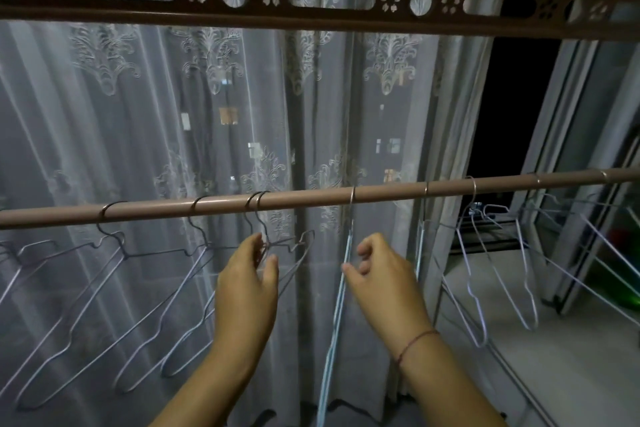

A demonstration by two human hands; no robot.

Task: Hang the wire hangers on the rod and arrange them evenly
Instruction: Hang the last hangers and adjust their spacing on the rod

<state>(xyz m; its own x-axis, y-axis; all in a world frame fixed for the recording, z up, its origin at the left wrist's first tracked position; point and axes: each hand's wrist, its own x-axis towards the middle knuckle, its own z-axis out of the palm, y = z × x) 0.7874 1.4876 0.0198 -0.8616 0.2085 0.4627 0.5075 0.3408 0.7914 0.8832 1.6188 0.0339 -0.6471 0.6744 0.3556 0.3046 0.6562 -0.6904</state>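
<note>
**Spacing the hangers: a doubled pair to split**

Nearest, at about 6 o'clock, the left hand [247,284] reaches up with fingers and thumb set narrowly either side of the neck of the paired hangers [264,236]; I cannot tell whether they actually pinch it. Toward 5 o'clock the right hand [384,281] is loosely curled and holds nothing, its thumb tip just beside the edge-on blue hanger [347,246].

Beyond, the rod [311,197] runs from 9 to 3 o'clock with the wire hangers [114,243] already hung on it, so this looks like the evening-out step. The pair's hooks touch; next, one likely needs sliding toward 3 o'clock, into the gap before the blue hanger. Farthest is the curtain [138,114].
</note>
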